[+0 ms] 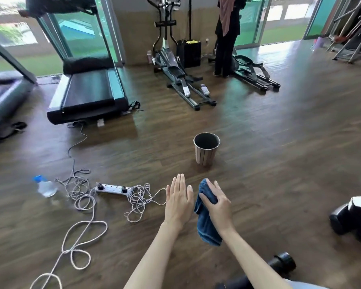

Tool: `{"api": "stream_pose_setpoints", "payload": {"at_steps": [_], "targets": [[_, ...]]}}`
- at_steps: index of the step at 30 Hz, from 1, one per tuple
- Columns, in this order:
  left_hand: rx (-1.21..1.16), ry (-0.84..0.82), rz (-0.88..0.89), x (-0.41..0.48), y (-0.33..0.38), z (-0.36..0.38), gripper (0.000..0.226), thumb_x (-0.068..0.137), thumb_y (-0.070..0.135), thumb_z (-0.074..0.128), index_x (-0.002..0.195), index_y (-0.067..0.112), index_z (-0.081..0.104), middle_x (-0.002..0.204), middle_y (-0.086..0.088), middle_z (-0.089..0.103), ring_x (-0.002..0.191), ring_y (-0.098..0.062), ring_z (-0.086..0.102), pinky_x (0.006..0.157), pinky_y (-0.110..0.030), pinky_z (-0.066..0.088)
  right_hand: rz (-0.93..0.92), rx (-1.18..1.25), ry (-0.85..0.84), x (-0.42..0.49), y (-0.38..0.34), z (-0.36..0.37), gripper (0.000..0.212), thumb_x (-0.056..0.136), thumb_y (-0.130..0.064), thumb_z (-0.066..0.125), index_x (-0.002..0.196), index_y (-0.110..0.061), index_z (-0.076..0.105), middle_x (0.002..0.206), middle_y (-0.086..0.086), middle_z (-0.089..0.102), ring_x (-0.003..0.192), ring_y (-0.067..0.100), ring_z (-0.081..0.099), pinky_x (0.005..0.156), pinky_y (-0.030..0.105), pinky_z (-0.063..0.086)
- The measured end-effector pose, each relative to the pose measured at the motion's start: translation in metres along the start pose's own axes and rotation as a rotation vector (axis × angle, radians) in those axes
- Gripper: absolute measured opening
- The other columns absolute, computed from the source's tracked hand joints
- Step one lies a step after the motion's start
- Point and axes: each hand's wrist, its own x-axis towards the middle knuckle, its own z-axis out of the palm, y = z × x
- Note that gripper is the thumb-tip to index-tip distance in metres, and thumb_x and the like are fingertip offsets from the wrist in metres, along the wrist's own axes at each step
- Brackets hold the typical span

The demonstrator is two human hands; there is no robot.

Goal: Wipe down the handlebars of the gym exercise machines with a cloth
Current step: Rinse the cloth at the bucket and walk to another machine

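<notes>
Wood-look plank floor (258, 142) all over this gym room, with glass doors at the back looking out on grass. Both hands are stretched out in front, up over the floor. The left hand (178, 202) is released, flat, fingers straight and together, holding nothing. The right hand (218, 205) is just beside it, grasping a blue cloth (206, 228). Its fingers wrap over the top of the cloth, and the rest hangs down below the wrist. So the cloth is in the right hand, well apart from any machine. Past the hands a small slatted bin (205, 152) stands upright on the floor. Off to the left there's a white power strip (113, 188) in a messy tangle of pale cord (79, 205), and a water bottle (45, 186) with a blue cap near that. Further back is a treadmill (88, 90), with part of another treadmill (2, 94) at the left edge. An elliptical (175, 76) stands by the back wall, its handlebars (165, 9) running up out of view. A black box (189, 53) sits just beside it. A person in dark clothes (227, 38) stands at a second elliptical (252, 74) to the right of the box. Black dumbbells (354, 213) sit at the right edge of the floor.
</notes>
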Motion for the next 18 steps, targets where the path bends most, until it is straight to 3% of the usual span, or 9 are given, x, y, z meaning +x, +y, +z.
{"api": "stream_pose_setpoints", "payload": {"at_steps": [4, 10, 18], "targets": [[-0.004, 0.018, -0.023, -0.012, 0.003, -0.035, 0.055, 0.102, 0.033, 0.019, 0.152, 0.012, 0.011, 0.16, 0.0, 0.009, 0.148, -0.011, 0.001, 0.119, -0.032, -0.005, -0.021, 0.022, -0.074, -0.011, -0.03, 0.007, 0.049, 0.086, -0.022, 0.072, 0.131, -0.035, 0.056, 0.15, 0.002, 0.04, 0.131, 0.001, 0.039, 0.096, 0.004, 0.027], [-0.065, 0.059, -0.069, -0.021, 0.007, -0.071, 0.052, 0.103, 0.028, 0.028, 0.151, 0.011, 0.017, 0.159, -0.006, 0.017, 0.147, -0.015, 0.009, 0.12, -0.037, 0.007, -0.036, 0.032, -0.102, -0.013, -0.067, 0.007, 0.047, 0.084, -0.022, 0.073, 0.128, -0.031, 0.06, 0.147, 0.004, 0.045, 0.132, 0.007, 0.043, 0.102, 0.011, 0.028], [-0.278, 0.061, -0.151, -0.012, 0.017, -0.097, 0.049, 0.103, 0.023, 0.034, 0.148, 0.007, 0.027, 0.153, -0.011, 0.028, 0.143, -0.02, 0.022, 0.118, -0.03, 0.016, -0.092, 0.042, -0.138, 0.015, -0.103, 0.011, 0.044, 0.085, -0.016, 0.073, 0.127, -0.022, 0.062, 0.142, 0.01, 0.051, 0.134, 0.008, 0.041, 0.105, 0.015, 0.028]]}}
